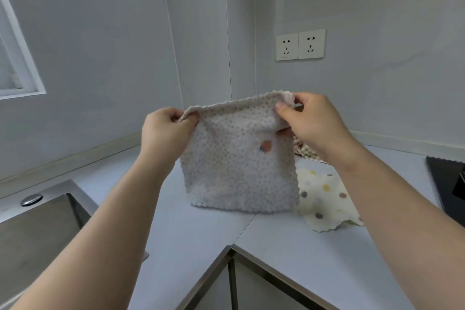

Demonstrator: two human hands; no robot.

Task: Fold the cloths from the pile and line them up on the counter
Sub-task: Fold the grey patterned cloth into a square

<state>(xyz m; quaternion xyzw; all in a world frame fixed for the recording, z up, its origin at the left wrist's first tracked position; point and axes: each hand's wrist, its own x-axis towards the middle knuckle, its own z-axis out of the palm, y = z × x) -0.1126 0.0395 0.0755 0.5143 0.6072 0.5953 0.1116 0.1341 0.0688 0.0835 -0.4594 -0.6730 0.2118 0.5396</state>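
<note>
A white cloth with small grey dots (239, 158) hangs in the air over the counter corner, its lower edge just touching the counter (201, 234). My left hand (166, 131) pinches its upper left corner. My right hand (314, 121) pinches the upper right corner. Behind and to the right lies a cream cloth with coloured dots (324, 196), spread flat. A checked cloth (305, 152) peeks out beyond it, partly hidden by my right wrist.
A steel sink (37, 229) with a round drain knob sits at the left. A black hob (446, 181) lies at the right edge. Two wall sockets (299, 45) are on the back wall. The counter's inner corner edge (230, 246) is near me.
</note>
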